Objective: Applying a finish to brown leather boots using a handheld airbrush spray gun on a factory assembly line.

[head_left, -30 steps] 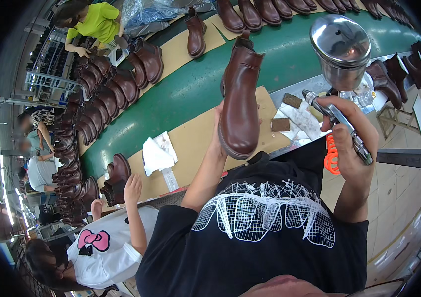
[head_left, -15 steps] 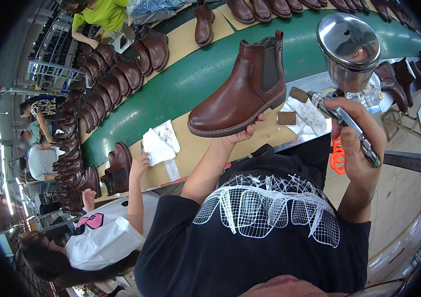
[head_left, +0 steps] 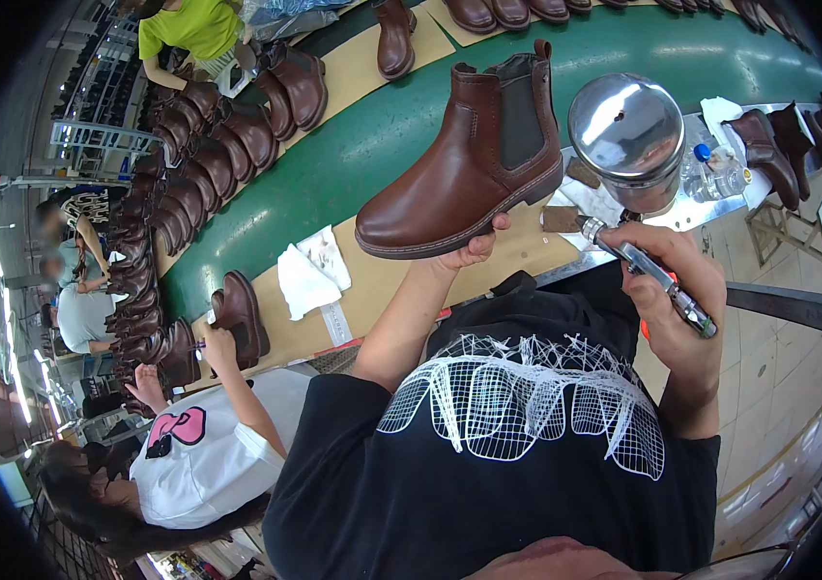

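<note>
Green table, left hand cupped under boot, right hand clasping sprayer

Black short-sleeved T-shirt, white grid-line print in rounded shapes across front; forearms bare below sleeves.

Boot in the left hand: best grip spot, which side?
Probably the sole just ahead of the heel, from below: the boot tilts toe-down, the heel steps down behind that spot, and the left hand supports it there, off the smooth upper.
</note>
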A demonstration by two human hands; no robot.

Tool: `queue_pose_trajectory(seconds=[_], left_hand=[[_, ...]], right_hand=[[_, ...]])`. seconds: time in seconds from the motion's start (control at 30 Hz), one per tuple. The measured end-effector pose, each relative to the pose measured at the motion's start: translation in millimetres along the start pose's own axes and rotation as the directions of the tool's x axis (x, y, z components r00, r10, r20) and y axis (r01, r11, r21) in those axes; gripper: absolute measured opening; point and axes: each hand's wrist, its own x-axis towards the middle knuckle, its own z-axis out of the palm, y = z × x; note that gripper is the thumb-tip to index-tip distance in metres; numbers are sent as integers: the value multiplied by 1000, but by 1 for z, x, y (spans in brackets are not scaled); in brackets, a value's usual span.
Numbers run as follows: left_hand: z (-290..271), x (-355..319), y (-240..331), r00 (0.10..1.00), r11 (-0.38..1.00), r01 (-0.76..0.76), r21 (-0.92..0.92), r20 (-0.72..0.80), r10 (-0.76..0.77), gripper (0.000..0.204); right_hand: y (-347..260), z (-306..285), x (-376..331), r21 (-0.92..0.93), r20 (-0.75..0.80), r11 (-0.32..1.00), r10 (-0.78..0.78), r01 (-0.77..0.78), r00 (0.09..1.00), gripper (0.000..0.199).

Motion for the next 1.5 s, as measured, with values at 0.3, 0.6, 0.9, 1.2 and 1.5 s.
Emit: queue_pose_trajectory(seconds=[0.3, 0.6, 0.9, 1.2, 1.5], left_hand=[[10, 5, -9, 994, 993, -110, 42, 4, 109, 75], [26, 15, -14, 898, 877, -253, 409, -238, 370, 66], [21, 26, 5, 896, 879, -220, 423, -269, 354, 67], [-21, 14, 18, 997, 992, -70, -105, 12, 72, 79], [-24, 18, 28, 999, 998, -44, -49, 22, 45, 82]], right_hand=[[22, -12, -12, 175, -99, 969, 192, -173, 976, 27], [33, -16, -15, 228, -177, 973, 70, -28, 982, 36], [22, -6, 15, 174, -165, 985, 35, -6, 986, 48], [33, -4, 38, 186, -69, 975, 140, -125, 988, 49], [44, -7, 36, 144, -82, 980, 154, -141, 985, 44]])
